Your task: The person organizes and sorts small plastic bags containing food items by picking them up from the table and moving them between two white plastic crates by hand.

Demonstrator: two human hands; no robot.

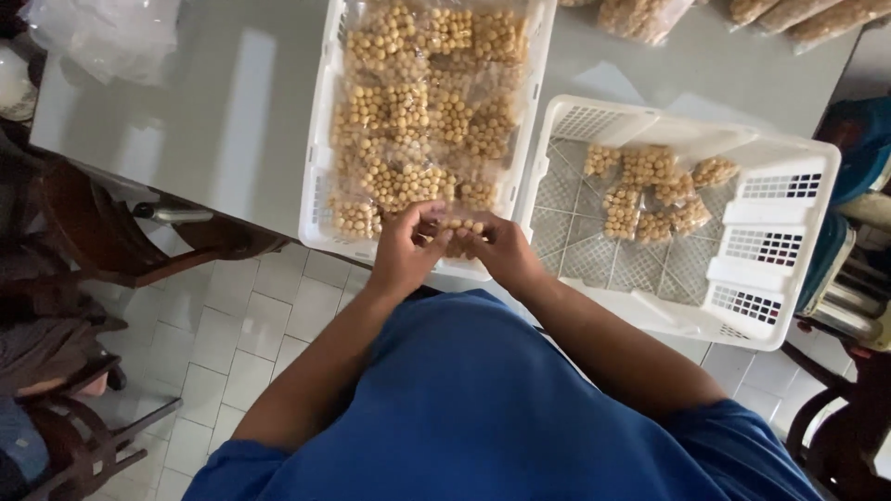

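Both your hands meet at the near rim of the full white crate point(320, 139), at about 6 o'clock of it. Your left hand point(404, 250) and right hand point(506, 249) pinch one small clear bag of round tan balls point(457, 225) between curled fingertips, fingers narrow and closed on it.

The bag looks light and soft, its film likely slippery and its contents loose enough to shift, possibly brittle. Hold it by the top edge or a corner instead of squeezing the middle.

At 3 o'clock of the full crate stands a second white crate point(789, 158), touching or just beside it, with a few bags on its grid floor. Both rest on a smooth grey table point(232, 102) that reflects light. Below is white tiled floor point(241, 343), with dark wooden chairs point(102, 232) at 9 o'clock.
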